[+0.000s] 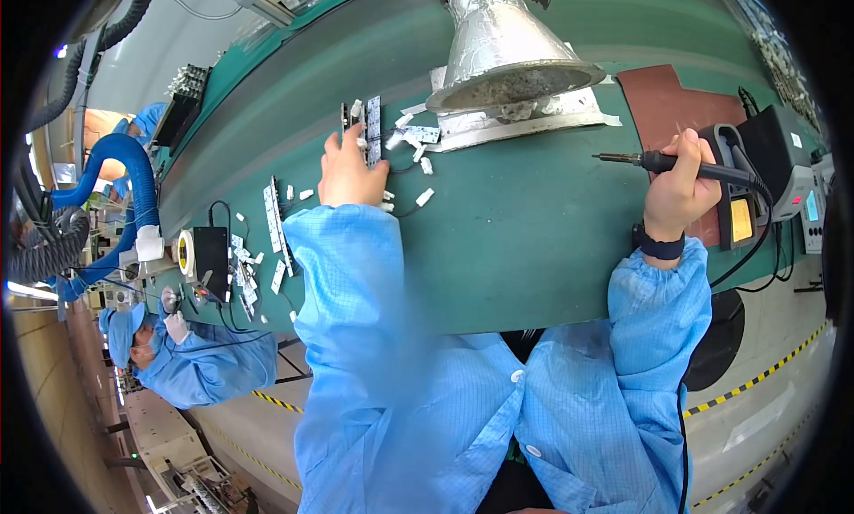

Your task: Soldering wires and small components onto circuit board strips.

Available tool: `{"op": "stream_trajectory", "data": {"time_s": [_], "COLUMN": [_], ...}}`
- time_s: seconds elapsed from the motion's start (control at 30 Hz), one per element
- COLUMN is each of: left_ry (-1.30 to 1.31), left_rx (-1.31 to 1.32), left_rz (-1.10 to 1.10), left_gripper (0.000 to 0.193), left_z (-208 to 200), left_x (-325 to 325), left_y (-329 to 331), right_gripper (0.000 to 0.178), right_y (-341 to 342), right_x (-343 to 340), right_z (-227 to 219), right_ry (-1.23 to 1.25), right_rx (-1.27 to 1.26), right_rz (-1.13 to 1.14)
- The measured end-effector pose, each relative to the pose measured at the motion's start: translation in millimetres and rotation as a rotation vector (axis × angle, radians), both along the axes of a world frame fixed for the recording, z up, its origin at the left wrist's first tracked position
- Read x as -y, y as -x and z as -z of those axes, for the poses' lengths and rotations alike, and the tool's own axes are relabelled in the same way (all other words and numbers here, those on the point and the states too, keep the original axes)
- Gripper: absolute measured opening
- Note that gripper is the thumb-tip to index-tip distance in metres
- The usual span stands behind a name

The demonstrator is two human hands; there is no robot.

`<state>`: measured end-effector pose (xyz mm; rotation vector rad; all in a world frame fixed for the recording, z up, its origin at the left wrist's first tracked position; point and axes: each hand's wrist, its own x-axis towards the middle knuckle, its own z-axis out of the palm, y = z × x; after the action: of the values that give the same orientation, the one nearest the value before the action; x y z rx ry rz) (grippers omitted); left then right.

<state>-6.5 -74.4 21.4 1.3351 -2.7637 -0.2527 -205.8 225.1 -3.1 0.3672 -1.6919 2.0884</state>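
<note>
My right hand (680, 185) is closed around a black-handled soldering iron (660, 161), its metal tip pointing left over the green mat. At the far left of the mat, my left hand (350, 171) has its thumb and curved fingers at the near end of a narrow circuit board (374, 118). The exact contact is partly hidden under the fingers. A white connector (356, 108) stands by the upper end of that board. More white connectors (425, 197) on short dark leads lie right of the hand, beside another small board (425, 135).
A foil-covered fume hood (511, 51) stands on a pale base at the back. On the right are a soldering station (783, 158), an iron holder with yellow sponge (741, 220) and a reddish-brown mat (663, 100). Boards (274, 216) lie leftward; a co-worker (191, 358) sits at far left.
</note>
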Motion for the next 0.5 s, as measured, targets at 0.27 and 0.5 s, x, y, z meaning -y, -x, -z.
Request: {"op": "stream_trajectory", "data": {"time_s": [0.27, 0.5], "left_ry": [-0.177, -0.275], "left_rx": [-0.304, -0.392], "left_rz": [-0.042, 0.021], "left_gripper": [0.037, 0.031], "left_z": [-0.2, 1.7], "left_x": [58.1, 126.2], "left_y": [-17.9, 45.2], "right_gripper": [0.032, 0.031], "right_y": [1.2, 6.6], "right_x": [2.6, -0.3], "right_z": [-0.6, -1.5], "right_ry": [0.015, 0.065], "right_rx": [0.0, -0.035], "right_rz": [-0.013, 0.0]}}
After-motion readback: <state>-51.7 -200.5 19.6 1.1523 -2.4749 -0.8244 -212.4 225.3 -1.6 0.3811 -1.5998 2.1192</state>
